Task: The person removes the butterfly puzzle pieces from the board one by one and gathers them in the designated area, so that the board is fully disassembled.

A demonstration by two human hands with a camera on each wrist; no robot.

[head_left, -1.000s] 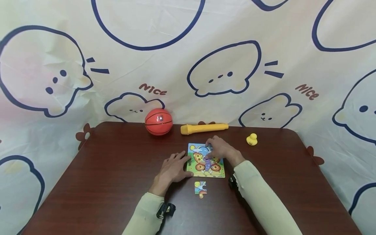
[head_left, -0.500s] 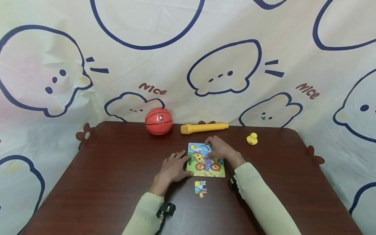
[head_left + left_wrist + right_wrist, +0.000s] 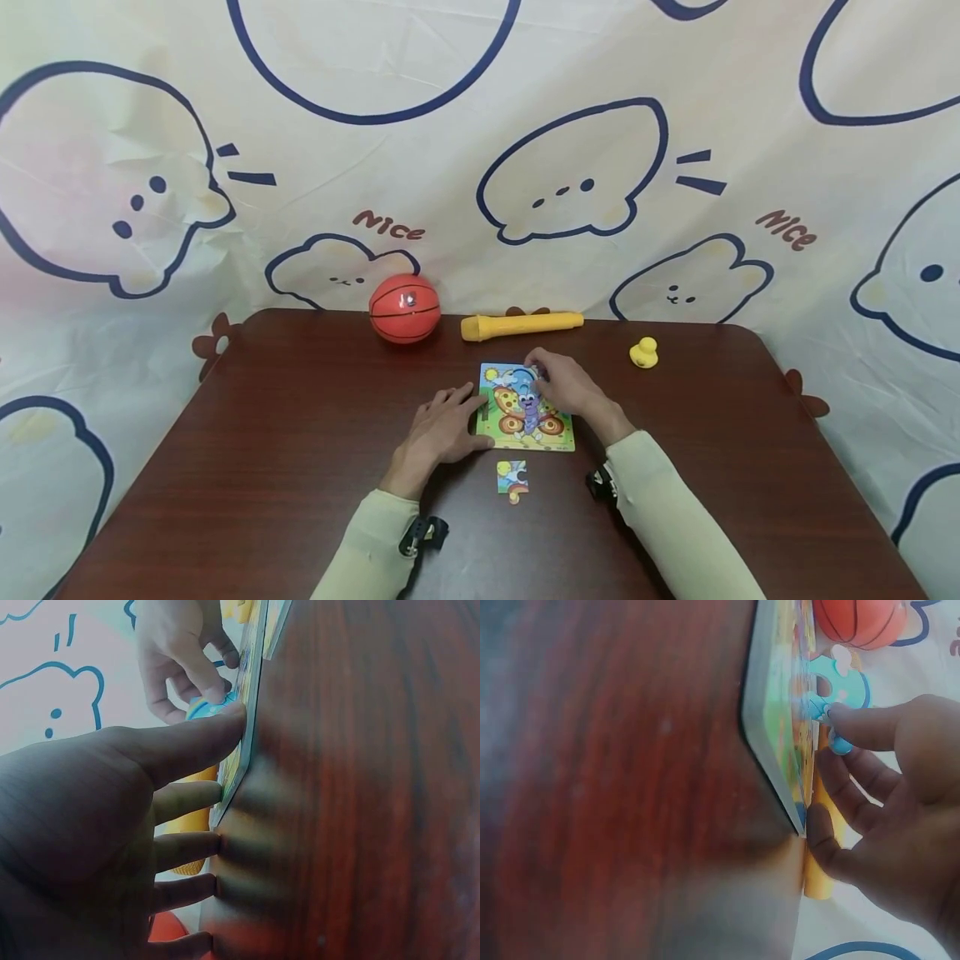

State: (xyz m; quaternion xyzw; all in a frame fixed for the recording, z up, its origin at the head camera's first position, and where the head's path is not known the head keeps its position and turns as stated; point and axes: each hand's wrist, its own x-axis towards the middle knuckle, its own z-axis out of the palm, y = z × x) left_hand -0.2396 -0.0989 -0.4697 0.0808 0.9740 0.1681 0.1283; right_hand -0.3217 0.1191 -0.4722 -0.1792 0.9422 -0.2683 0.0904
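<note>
A butterfly jigsaw puzzle (image 3: 517, 435) in a flat tray lies on the table, in front of both hands. The left hand (image 3: 442, 429) rests at its left edge, fingers spread; in the left wrist view its thumb (image 3: 202, 742) lies on the tray's edge. Over the puzzle's upper right, the right hand (image 3: 570, 382) pinches a light-blue puzzle piece (image 3: 847, 686). That piece stands tilted up from the puzzle in the right wrist view; whether its lower edge touches is unclear. A loose puzzle piece (image 3: 512, 479) with a sun on it lies just below the tray.
Along the table's (image 3: 300, 467) back edge are a red toy basketball (image 3: 405, 309) and a yellow toy microphone (image 3: 521, 326). A yellow rubber duck (image 3: 643, 353) sits to the right. A printed cloth (image 3: 450, 183) hangs behind the table.
The right hand has shifted slightly and its wrist has turned, uncovering the butterfly's face on the puzzle. The left hand keeps its place at the tray's edge.
</note>
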